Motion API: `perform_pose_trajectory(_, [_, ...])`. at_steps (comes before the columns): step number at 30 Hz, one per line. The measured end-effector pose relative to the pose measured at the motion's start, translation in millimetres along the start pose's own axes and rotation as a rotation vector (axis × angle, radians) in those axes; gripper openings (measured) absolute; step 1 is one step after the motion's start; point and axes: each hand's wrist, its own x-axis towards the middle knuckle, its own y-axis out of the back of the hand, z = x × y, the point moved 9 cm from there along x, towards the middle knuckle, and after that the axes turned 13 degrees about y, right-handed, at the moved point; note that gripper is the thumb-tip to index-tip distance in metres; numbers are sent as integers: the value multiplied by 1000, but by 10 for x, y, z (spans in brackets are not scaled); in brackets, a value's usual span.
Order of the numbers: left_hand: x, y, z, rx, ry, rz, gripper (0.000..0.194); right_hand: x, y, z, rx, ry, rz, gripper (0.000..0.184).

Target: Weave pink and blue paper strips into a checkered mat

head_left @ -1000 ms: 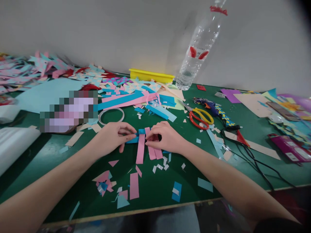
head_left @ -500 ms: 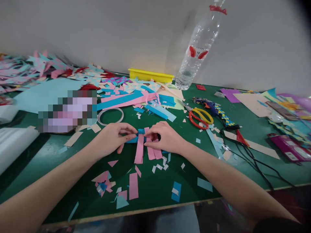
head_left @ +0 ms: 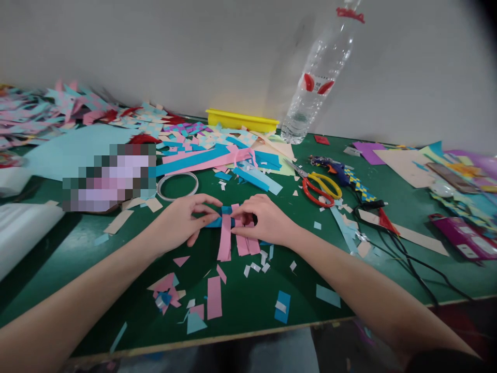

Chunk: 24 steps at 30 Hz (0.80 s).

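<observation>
Pink paper strips (head_left: 224, 241) hang down across a blue paper strip (head_left: 213, 223) in the middle of the green table. My left hand (head_left: 186, 220) pinches the blue strip's left end between thumb and fingers. From the other side my right hand (head_left: 264, 220) closes its thumb and fingertips on the pink strips where they cross the blue one. More pink strips show under the right palm. Its fingers partly cover the crossing. White snippets (head_left: 264, 261) lie just below my right hand, and a cut pink piece (head_left: 214, 297) lies nearer the table's front edge.
Behind my hands are a roll of clear tape (head_left: 177, 186), scissors (head_left: 320, 187) with red and yellow handles, and a glue gun (head_left: 338, 172) with a black cord. A clear bottle (head_left: 316, 77) stands by the wall near a yellow tray (head_left: 243, 121). Paper strips pile up at left.
The front pink strip has shifted very slightly to the right. Both hands keep almost the same place and grip.
</observation>
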Motion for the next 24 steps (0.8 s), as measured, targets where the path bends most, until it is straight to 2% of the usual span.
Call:
perform_pose_trajectory(16, [11,-11,-24,2,-13,-4,40,10,23,-32,4,22,-3,15])
perform_pose_trajectory(20, [-28,81,8,88,-49,125,40,12,39,-35,13,30,2,14])
perform_pose_trajectory(24, [-140,225,151,245,-204,338,37,16,68,-54,8,34,12,14])
